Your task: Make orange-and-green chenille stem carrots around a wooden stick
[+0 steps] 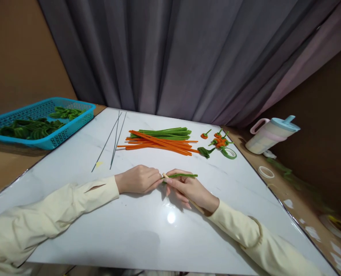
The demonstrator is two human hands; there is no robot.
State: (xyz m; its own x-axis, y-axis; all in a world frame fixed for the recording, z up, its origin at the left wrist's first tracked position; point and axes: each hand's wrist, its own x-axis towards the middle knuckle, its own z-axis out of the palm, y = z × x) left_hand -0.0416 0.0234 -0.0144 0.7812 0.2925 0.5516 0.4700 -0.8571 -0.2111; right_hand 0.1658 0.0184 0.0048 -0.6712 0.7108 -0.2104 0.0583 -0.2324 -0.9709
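My right hand (pixel 195 188) is closed around a thin wooden stick (pixel 198 208) that slants down across the palm. It also holds a green pipe cleaner (pixel 187 175), whose free end points right past the fingers. Fingers together, my left hand (pixel 140 179) meets the right at the stick's upper tip and pinches the pipe cleaner's other end; the exact grip is partly hidden. Beyond the hands lie a bundle of orange pipe cleaners (pixel 161 145) and a bundle of green pipe cleaners (pixel 166 133). Several small orange pieces with green stems (pixel 220 142) sit to their right.
A blue basket (pixel 48 143) with green fuzzy pieces stands at the left. Thin dark wires (pixel 115 140) lie on the white table (pixel 124 234). Green tape (pixel 229 153) and a green leaf-like piece (pixel 206 152) lie right of the bundles. A tumbler (pixel 269 136) stands farther right.
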